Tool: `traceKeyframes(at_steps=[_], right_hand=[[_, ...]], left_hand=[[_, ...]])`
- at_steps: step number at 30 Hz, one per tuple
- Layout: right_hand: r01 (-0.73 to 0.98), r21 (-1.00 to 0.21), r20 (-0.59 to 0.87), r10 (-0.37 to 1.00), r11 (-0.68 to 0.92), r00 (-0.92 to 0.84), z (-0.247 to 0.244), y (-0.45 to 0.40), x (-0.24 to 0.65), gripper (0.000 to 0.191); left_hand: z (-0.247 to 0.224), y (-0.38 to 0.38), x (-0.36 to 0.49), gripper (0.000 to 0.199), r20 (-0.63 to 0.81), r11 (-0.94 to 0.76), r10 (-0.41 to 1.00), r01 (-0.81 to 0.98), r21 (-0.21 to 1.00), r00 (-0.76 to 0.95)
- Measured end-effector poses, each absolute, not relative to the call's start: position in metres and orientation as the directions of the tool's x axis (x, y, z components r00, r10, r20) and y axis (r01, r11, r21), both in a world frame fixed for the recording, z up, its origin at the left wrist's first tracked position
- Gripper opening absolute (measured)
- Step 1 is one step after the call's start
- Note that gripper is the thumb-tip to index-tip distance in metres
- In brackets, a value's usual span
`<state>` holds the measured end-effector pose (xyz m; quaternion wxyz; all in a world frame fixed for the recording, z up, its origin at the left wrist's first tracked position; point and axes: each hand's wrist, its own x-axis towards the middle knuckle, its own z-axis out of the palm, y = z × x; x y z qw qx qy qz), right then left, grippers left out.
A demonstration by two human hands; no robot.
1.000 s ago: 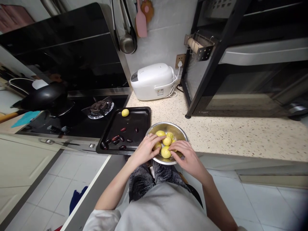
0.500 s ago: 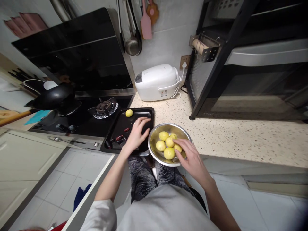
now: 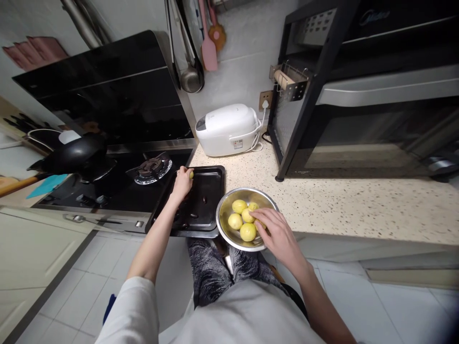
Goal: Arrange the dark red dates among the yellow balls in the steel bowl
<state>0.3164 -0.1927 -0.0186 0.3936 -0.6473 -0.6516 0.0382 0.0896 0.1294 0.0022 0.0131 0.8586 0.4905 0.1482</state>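
My left hand (image 3: 182, 183) is closed around a yellow lemon (image 3: 191, 175) at the far left part of the black baking tray (image 3: 211, 229). Several small dark red oval fruits, perhaps dates (image 3: 194, 215), lie scattered in that tray; my left forearm hides some of them. To the right stands a steel bowl (image 3: 224, 233) with several lemons (image 3: 248, 232) in it. My right hand (image 3: 279, 233) reaches over the bowl's right side, its fingers and thumb curled around a lemon that they mostly cover.
Behind the tray sits a white appliance (image 3: 229, 131) with its cord, on the speckled counter (image 3: 344, 205). A gas burner (image 3: 150, 168) and a black wok (image 3: 81, 153) are at the left. An oven on a black rack (image 3: 373, 129) stands at the right.
My left hand has moved away from me and leftward across the tray and has closed on the lemon there. My right hand stays at the bowl. The view has shifted slightly.
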Motion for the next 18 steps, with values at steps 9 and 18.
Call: traceKeyframes(at_steps=[9,18], right_hand=[[0.88,-0.457,0.426,0.9,0.128,0.09,-0.018,-0.179,0.326,0.045],[0.907,-0.388,0.391,0.92,0.163,0.002,-0.014,-0.175,0.327,0.046]], left_hand=[[0.005,0.134,0.085,0.04,0.233,-0.408,0.896,0.908,0.094,0.378],[0.014,0.12,0.082,0.04,0.256,-0.433,0.885,0.889,0.15,0.388]])
